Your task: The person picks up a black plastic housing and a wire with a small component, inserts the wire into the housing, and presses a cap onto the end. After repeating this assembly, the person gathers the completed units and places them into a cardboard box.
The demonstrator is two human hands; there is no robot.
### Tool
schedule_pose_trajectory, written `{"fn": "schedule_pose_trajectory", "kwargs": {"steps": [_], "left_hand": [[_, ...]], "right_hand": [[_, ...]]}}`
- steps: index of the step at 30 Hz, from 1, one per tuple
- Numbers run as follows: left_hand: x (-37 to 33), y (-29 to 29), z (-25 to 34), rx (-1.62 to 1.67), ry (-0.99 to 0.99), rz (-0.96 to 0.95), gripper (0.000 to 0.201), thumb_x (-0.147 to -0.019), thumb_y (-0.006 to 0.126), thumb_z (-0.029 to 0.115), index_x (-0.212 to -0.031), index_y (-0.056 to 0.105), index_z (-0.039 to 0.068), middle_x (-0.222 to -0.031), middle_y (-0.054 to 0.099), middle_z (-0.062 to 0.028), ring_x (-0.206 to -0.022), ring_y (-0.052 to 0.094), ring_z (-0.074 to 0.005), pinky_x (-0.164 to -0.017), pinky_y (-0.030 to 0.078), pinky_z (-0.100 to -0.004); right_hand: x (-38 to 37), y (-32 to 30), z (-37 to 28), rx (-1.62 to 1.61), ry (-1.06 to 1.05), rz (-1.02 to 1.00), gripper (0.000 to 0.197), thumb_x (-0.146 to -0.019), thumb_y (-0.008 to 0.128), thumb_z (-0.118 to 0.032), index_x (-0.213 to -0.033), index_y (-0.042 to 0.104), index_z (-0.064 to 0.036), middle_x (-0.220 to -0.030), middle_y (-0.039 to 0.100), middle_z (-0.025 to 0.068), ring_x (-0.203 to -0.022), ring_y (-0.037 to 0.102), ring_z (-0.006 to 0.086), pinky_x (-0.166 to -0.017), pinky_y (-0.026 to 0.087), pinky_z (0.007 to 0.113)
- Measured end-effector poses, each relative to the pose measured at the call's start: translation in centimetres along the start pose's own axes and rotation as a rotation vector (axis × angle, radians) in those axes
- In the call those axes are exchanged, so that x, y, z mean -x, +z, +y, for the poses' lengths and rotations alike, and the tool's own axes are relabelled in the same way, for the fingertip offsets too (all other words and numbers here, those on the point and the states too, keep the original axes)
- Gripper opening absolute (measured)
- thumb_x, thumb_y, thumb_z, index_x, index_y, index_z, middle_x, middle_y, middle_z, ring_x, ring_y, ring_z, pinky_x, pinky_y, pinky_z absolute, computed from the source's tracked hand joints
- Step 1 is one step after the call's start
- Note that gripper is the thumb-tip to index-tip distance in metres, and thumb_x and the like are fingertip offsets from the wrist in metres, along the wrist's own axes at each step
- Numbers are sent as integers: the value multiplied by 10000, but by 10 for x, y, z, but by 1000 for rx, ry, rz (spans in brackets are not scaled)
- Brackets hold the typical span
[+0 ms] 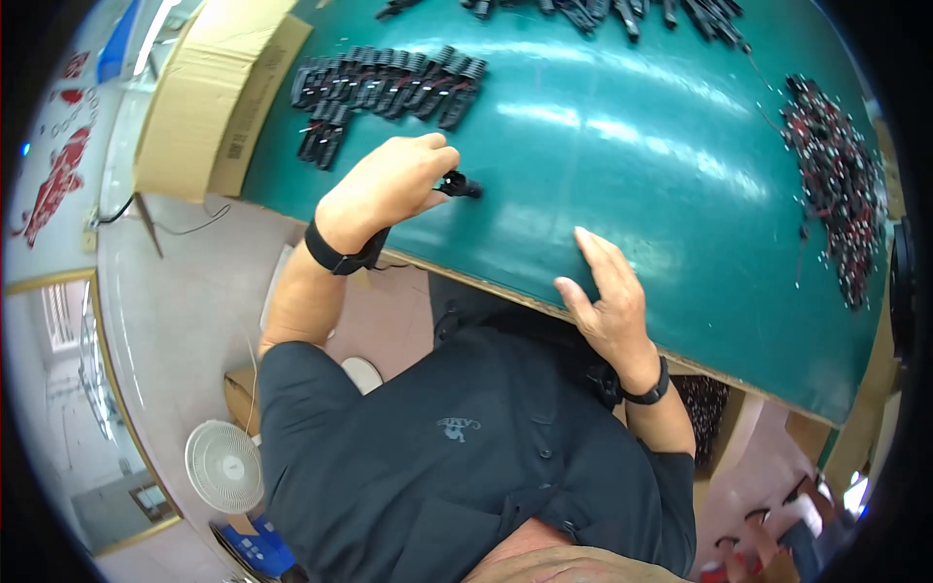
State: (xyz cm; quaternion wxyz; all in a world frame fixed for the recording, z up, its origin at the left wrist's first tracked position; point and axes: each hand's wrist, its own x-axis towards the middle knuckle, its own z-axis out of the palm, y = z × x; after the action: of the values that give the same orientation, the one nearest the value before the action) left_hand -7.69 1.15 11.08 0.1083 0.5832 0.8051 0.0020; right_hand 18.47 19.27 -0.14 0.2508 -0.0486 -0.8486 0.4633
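My left hand (403, 177) is bent over the green tabletop (583, 185), its fingers closed on a small black cylindrical part (461, 185). One end of the part sticks out to the right of the fingers; the rest is hidden. Just beyond this hand lie rows of black ribbed parts (389, 83) with bits of red among them. My right hand (607, 301) rests near the front edge of the table, thumb and fingers apart, with nothing in it.
A heap of small black and red pieces (836, 185) covers the table's right side. More long black parts (632, 17) lie along the far edge. A cardboard box (204, 87) stands at the left end. On the lower left is a white fan (224, 466).
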Motion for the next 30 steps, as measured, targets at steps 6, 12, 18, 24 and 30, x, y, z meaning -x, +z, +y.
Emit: {"fn": "schedule_pose_trajectory", "kwargs": {"steps": [6,12,18,24,30], "left_hand": [[85,80,-82,193,-466,446,357,-772,882,195,-1062,749,36,-1023,697,-130,-909,700,-319,-805,568,-409],[77,95,-148,-8,-836,582,431,-765,905,323,-1076,757,64,-1069,718,-116,-978,701,-291,-846,563,-409],[71,93,-165,-48,-935,550,457,-774,898,366,-1092,750,73,-1055,712,-110,-981,695,-279,-847,561,-403],[78,91,-161,48,-977,529,459,-773,904,372,-1088,747,77,-1054,709,-111,-974,692,-274,-839,561,-409],[79,91,-158,1,-938,556,466,-775,909,330,-1119,727,74,-1079,702,-116,-998,687,-294,-847,559,-408]], "right_hand": [[1,-1,-2,35,18,2,535,-861,818,-88,-1351,645,37,-1281,697,216,-1153,692,357,-1005,545,403],[2,4,0,77,-9,-9,503,-877,809,-86,-1341,655,29,-1257,708,201,-1131,705,340,-987,556,398],[2,6,-3,92,21,5,466,-896,797,-88,-1329,663,19,-1240,718,185,-1117,714,314,-983,561,385],[2,6,-3,93,33,-1,458,-900,793,-85,-1328,665,17,-1236,720,182,-1114,716,308,-987,559,379],[1,3,-3,112,44,-7,479,-870,811,-78,-1319,668,14,-1245,714,195,-1119,705,338,-974,557,395]]}}
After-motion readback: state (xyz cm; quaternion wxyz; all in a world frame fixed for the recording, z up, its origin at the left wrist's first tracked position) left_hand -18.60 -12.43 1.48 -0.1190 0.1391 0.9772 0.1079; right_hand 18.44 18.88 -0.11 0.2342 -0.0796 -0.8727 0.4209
